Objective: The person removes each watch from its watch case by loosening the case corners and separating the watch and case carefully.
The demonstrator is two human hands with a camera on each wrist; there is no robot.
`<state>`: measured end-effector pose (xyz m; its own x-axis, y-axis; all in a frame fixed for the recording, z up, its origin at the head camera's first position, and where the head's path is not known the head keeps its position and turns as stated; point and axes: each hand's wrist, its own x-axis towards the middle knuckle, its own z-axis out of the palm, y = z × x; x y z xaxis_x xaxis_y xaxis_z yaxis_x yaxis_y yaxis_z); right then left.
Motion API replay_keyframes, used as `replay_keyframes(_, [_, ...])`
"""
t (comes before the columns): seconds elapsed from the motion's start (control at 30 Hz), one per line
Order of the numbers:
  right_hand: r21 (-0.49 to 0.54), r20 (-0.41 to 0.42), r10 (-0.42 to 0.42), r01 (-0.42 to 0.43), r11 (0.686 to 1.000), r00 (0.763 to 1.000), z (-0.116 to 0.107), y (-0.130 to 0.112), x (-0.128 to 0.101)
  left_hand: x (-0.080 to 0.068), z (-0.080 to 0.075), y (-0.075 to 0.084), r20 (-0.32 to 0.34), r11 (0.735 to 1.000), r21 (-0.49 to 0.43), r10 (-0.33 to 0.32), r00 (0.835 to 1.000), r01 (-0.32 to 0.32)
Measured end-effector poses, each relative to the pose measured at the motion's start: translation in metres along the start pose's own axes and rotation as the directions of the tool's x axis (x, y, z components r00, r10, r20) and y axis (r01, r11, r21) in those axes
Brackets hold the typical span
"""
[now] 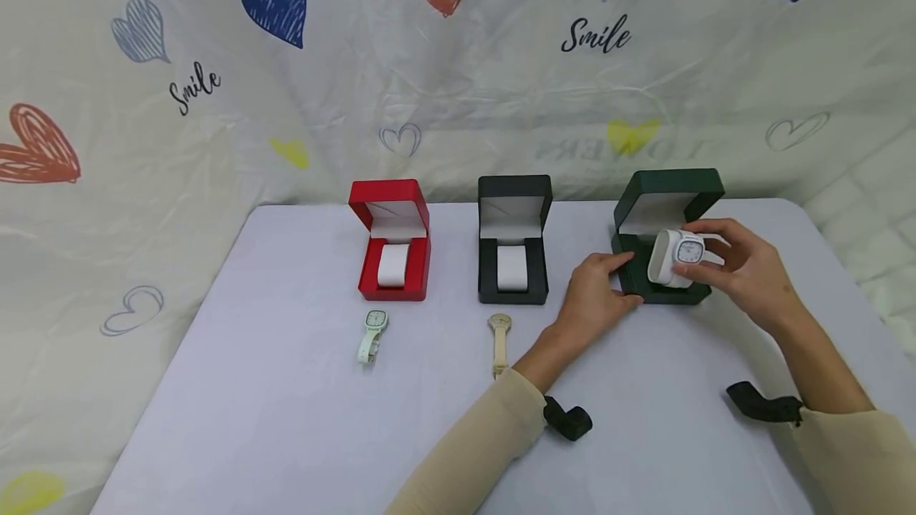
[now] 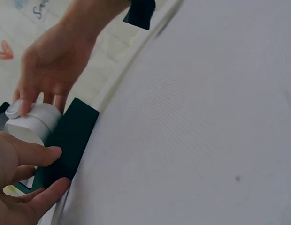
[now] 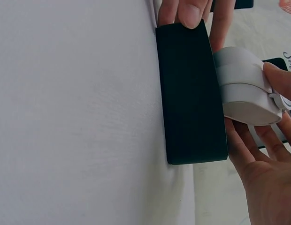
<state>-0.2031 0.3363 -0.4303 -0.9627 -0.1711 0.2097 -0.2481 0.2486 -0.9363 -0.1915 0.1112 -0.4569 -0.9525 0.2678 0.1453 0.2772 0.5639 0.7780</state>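
Observation:
At the right, a dark green watch box stands with its lid raised. My left hand grips the left side of its base, thumb near the front corner and fingers along the side. My right hand pinches a white watch with a square face, its strap wrapped round a white cushion. Watch and cushion are tilted at the opening of the box base. In the right wrist view the cushion shows its end, partly behind the green box wall.
A red box and a black box stand with lids raised, each with a white cushion inside. Before them lie a pale green watch and a beige watch. A patterned cloth hangs behind the white table.

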Motion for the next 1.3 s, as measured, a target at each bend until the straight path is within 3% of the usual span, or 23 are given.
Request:
replay_keyframes(0.13, [-0.011, -0.016, -0.016, 0.016, 1.000, 1.000, 0.003, -0.001, -0.003, -0.001, -0.005, 0.003, 0.016, 0.999, -0.038, -0.030, 0.999, 0.030])
replay_keyframes(0.27, [-0.030, -0.036, -0.013, 0.012, 0.999, 0.999, 0.006, -0.002, -0.005, -0.006, -0.011, 0.013, -0.020, 0.993, -0.110, -0.054, 0.998, 0.052])
replay_keyframes(0.43, [0.083, -0.057, -0.044, 0.048, 0.995, 0.997, 0.010, -0.004, -0.007, -0.010, -0.019, 0.025, -0.062, 0.987, -0.161, -0.018, 0.998, 0.008])
replay_keyframes(0.7, [0.178, -0.088, -0.042, 0.057, 0.982, 0.995, 0.012, -0.013, -0.015, -0.011, -0.021, 0.031, 0.010, 0.980, -0.199, 0.010, 1.000, -0.008])
replay_keyframes(0.9, [0.266, -0.082, -0.091, 0.110, 0.958, 0.992, 0.018, -0.017, -0.020, -0.012, -0.018, 0.030, 0.035, 0.961, -0.274, 0.039, 0.999, -0.028])
replay_keyframes(1.3, [0.239, -0.074, -0.090, 0.105, 0.965, 0.993, 0.023, -0.025, -0.029, -0.013, -0.016, 0.028, 0.054, 0.919, -0.394, 0.037, 0.998, -0.013])
